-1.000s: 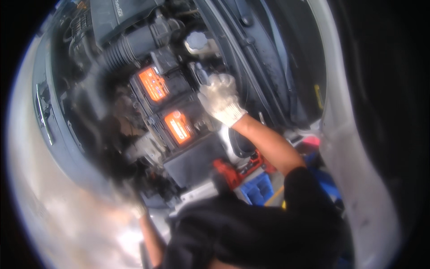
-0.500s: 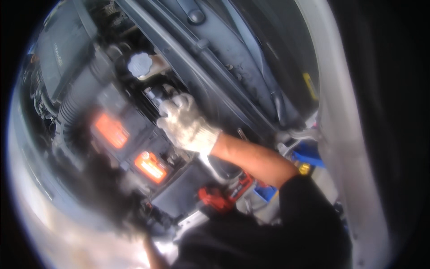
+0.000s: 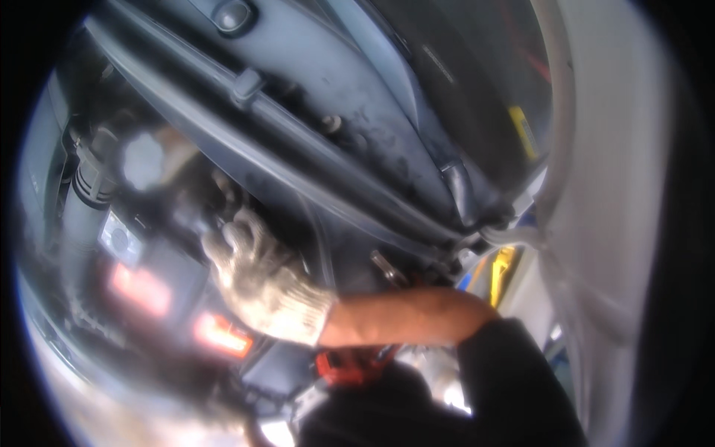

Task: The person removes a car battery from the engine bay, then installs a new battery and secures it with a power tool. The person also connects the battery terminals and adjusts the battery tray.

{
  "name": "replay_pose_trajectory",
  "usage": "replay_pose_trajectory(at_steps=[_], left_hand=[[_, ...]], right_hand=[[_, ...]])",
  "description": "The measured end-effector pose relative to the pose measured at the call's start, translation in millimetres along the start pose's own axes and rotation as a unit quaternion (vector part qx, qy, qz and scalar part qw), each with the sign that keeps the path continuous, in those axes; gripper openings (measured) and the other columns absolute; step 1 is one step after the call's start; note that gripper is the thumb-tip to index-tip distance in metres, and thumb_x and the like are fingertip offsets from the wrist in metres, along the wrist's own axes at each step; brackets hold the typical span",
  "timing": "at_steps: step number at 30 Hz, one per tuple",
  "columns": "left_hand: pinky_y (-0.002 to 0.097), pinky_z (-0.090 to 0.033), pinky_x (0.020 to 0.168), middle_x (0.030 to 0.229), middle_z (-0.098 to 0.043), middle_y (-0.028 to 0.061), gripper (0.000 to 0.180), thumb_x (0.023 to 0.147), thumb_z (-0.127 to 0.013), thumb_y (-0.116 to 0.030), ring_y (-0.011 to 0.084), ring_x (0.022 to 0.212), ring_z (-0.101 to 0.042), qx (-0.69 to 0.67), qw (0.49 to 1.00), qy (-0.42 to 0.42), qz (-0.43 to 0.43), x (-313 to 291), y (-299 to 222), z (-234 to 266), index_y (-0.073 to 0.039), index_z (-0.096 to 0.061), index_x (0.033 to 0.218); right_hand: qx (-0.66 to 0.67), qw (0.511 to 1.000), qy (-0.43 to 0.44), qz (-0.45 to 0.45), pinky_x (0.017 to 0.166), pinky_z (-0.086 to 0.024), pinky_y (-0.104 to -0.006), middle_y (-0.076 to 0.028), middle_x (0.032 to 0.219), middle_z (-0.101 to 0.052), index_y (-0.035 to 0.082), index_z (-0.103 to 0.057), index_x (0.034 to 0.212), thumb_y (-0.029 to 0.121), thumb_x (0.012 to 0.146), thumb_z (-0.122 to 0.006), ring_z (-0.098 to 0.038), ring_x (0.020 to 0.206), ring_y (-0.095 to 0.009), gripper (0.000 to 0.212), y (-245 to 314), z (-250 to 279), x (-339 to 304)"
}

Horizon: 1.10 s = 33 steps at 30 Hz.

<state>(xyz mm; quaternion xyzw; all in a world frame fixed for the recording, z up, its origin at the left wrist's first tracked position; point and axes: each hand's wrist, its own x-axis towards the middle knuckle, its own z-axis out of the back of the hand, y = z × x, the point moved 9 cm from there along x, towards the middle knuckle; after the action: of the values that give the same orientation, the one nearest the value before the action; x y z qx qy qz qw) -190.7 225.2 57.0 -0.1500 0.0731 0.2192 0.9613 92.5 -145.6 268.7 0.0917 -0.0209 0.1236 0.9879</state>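
Observation:
My right hand [image 3: 261,279], in a pale knitted work glove, reaches into a car's engine bay from the lower right. Its fingers are bent around a dark part beside the brake area reservoir's pale round cap [image 3: 143,162]. Blur hides what that part is, and the fingertips are partly lost against it. Below the hand lie two glowing orange-red labels, one on the left [image 3: 141,289] and one nearer the wrist [image 3: 223,334]. My left hand cannot be made out at the smeared lower left.
A metal cowl edge [image 3: 298,134] runs diagonally above the hand, toward the windscreen. The pale door-side body frame [image 3: 596,186] stands at the right. A red tool-like object [image 3: 354,366] lies under my forearm. A yellow object [image 3: 501,276] shows beyond my elbow. A ribbed hose [image 3: 93,179] is at the left.
The view has shifted, so the engine bay sits further left and lower. My right hand stays by the dark part near the cap. The blurred left forearm at the lower left no longer shows clearly.

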Motion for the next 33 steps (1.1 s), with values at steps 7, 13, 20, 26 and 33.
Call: replay_pose_trajectory(at_steps=[7,13,20,26,33], left_hand=[[0.0315,-0.056,0.078,0.109,-0.073,0.0117,0.025,0.103,-0.069,-0.008,0.0236,0.096,-0.068,0.022,1.000,0.004,-0.010,0,3,11,0.005,-0.073,0.123],[0.0307,-0.055,0.074,0.103,-0.074,0.0101,0.021,0.101,-0.070,-0.006,0.0219,0.090,-0.068,0.026,0.999,0.008,-0.024,3,-1,12,0.005,-0.076,0.119],[0.0298,-0.055,0.070,0.096,-0.075,0.0081,0.018,0.099,-0.071,-0.004,0.0200,0.084,-0.068,0.021,0.999,0.015,-0.032,4,-7,11,0.005,-0.078,0.113],[0.0291,-0.054,0.066,0.090,-0.076,0.0065,0.015,0.098,-0.072,-0.002,0.0183,0.078,-0.068,0.019,0.999,0.022,-0.038,5,-5,13,0.005,-0.080,0.109],[0.0281,-0.053,0.062,0.082,-0.076,0.0041,0.013,0.096,-0.073,0.001,0.0156,0.071,-0.068,0.004,0.997,0.016,-0.069,-1,-13,14,0.005,-0.082,0.102]], right_hand=[[-0.083,0.986,0.089,0.113,0.106,-0.061,-0.0571,-0.027,0.129,-0.073,-0.008,-0.077,0.123,0.009,0.089,-0.074,-0.073,0.114,-0.042,0.038,7,4,-1],[-0.090,0.993,0.079,0.010,0.097,-0.068,-0.0479,-0.031,0.122,-0.073,-0.011,-0.072,0.132,0.006,0.089,-0.075,-0.076,0.109,-0.039,0.046,-1,-2,1],[-0.050,0.993,0.103,0.016,0.098,-0.068,-0.0497,-0.034,0.133,-0.070,-0.014,-0.073,0.129,0.002,0.090,-0.073,-0.075,0.115,-0.041,0.043,2,-8,2],[-0.075,0.975,0.178,0.107,0.101,-0.065,-0.0551,-0.033,0.141,-0.067,-0.013,-0.076,0.125,0.005,0.091,-0.073,-0.071,0.119,-0.043,0.038,6,-6,3],[-0.034,0.984,0.159,0.066,0.107,-0.059,-0.0619,-0.032,0.143,-0.065,-0.011,-0.076,0.125,0.011,0.094,-0.072,-0.067,0.125,-0.043,0.039,7,-14,5]])
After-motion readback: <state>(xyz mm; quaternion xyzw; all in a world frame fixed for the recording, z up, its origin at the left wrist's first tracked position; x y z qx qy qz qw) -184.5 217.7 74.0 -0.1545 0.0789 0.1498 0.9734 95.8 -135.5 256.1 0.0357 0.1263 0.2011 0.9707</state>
